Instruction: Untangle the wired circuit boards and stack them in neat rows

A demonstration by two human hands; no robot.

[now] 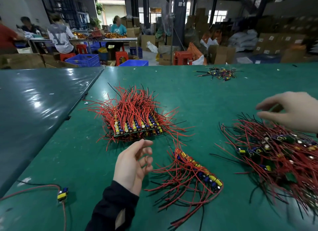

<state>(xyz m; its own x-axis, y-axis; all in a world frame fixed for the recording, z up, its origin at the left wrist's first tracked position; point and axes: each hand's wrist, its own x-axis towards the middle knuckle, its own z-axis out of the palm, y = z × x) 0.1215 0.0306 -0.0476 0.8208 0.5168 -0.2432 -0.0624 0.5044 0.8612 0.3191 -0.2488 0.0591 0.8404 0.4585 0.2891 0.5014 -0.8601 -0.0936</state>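
- Step in hand, as judged: between boards; one short row lies laid out and the next board is to come from the tangle.
- Tangled heap [282, 155]: wired circuit boards in a loose mass of red and black leads, at the right of the green desk [172, 86].
- Finished stack [136, 125]: boards in tidy rows, leads fanning up and outward, mid-desk.
- Short row [197, 168]: boards lined up edge to edge, near the front, between stack and heap.
- Stray single board [62, 194]: alone at front left, leads trailing.
- Right hand [290, 110]: hovers above the heap's far edge, fingers extended and spread, gripping nothing.
- Left hand [133, 165]: just beside the short row, palm turned inward, fingers loosely curled, empty; dark sleeve [111, 208] behind it.
- Next move calls for: pinching one board and drawing its leads free of its neighbours.
- Scrap wire ends [218, 74]: small pile at the far right of the desk.
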